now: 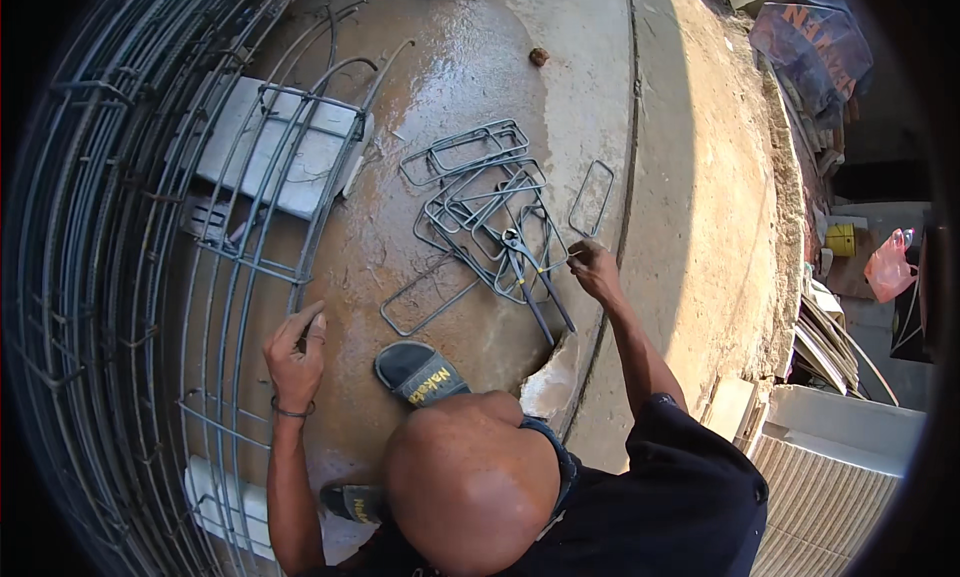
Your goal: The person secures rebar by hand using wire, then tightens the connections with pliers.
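Observation:
My right hand is closed at the right side of a loose pile of rectangular steel stirrups, its fingers pinching the edge of one stirrup. Nippers with dark handles lie across the pile beside that hand. To the left, my left hand is raised with bent fingers and the thumb apart; I see nothing in it. Close to it stands a rebar cage of long bars tied with stirrups. A single stirrup lies apart, beyond my right hand.
Long steel bars crowd the left side. Pale blocks sit under the cage. My bent knee and a dark sandal are near the bottom. At right are a concrete ledge, a pink bag and a corrugated sheet.

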Tool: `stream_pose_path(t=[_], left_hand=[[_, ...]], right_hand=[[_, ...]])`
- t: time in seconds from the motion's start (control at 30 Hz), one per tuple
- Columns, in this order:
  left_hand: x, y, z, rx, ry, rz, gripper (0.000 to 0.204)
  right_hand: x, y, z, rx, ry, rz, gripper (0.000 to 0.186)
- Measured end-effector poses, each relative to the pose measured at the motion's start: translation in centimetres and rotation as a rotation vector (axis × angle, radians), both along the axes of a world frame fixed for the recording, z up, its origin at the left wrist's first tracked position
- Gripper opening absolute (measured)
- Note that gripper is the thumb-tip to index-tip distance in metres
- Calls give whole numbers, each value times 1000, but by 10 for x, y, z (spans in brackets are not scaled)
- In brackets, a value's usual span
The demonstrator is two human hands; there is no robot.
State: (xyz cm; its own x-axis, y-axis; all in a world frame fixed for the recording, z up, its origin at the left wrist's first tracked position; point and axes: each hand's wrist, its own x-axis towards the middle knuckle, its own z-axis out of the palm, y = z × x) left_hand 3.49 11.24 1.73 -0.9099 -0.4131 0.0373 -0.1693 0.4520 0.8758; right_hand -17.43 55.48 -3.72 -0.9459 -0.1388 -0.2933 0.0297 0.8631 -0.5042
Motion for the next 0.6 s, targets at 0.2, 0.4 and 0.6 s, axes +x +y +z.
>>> stream_pose_path(t=[0.2,0.4,0.6], left_hand=[[31,-64,89,-303,-104,-423,22],[182,-126,206,-359,-566,-134,26],[422,-6,229,-119,-9,1308,30]], right_hand=[[-35,-142,76,-87,406,189,17],[-15,-279,119,-627,122,452,17],[87,-404,176,-731,-211,1161,18]])
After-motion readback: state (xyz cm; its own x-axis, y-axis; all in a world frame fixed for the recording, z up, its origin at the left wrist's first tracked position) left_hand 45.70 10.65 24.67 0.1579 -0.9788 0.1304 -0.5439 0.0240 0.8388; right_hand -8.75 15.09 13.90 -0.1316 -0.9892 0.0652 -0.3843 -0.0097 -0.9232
